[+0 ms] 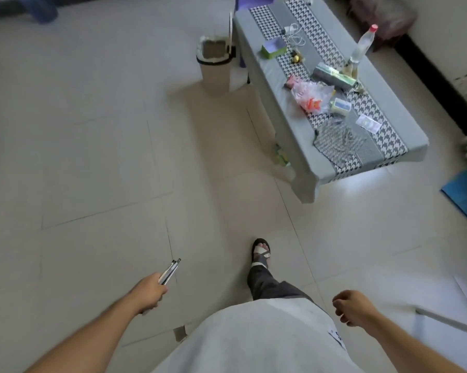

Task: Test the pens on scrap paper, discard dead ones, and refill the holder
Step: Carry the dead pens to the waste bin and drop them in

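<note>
The bin (216, 64), far ahead of the gripping hand and just beside the table's far corner, is a tall cream tub lined with a pale bag, a dark band round its top; what lies inside looks brownish but is too blurred to name. Up and to the right of the grip, the low table (288, 135) is draped in grey cloth with a black-and-white houndstooth runner, and its top is cluttered: a clear bottle (362, 45) with a red cap standing upright, a crumpled plastic bag (311, 95) holding something orange, a small green box (273, 48) lying open, a coil of white cable (294, 36). The floor (92, 157) is large pale glossy tiles with thin dark joints, and it runs under the whole scene; a blue sheet (465, 193) lies at the far right edge. One sandalled foot (260, 253) is planted on the tile just right of the grip. The left hand (147, 293) is closed in a fist round a few slim pens (170, 271), their silvery barrels jutting up and forward out of the fist, above bare floor. The right hand (354, 308), well to the right of the pens, is loosely curled and holds nothing.
</note>
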`<action>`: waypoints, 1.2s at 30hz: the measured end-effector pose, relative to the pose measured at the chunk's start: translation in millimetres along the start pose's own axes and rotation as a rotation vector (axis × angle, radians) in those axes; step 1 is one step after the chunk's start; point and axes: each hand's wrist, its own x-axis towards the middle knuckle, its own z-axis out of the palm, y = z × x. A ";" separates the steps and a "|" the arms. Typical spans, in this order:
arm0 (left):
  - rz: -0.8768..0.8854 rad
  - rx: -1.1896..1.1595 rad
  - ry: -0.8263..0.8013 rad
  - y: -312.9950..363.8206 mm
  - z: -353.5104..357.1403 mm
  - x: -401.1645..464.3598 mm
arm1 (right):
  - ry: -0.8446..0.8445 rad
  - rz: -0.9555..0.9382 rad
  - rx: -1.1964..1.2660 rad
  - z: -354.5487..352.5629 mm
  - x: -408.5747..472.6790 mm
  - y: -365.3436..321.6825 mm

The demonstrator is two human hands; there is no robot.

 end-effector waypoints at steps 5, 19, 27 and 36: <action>0.006 -0.065 0.034 75.9 -46.9 28.2 | -0.041 -0.087 -0.063 -66.3 53.5 -133.5; -0.008 -0.020 0.137 188.3 -212.1 156.5 | -0.025 -0.357 -0.201 -122.9 132.7 -491.8; 0.024 -0.027 0.056 236.6 -388.8 257.2 | 0.097 -0.144 -0.072 -147.1 156.5 -576.1; 0.089 -0.055 0.023 371.6 -531.9 350.7 | 0.094 -0.130 0.053 -168.9 201.4 -700.6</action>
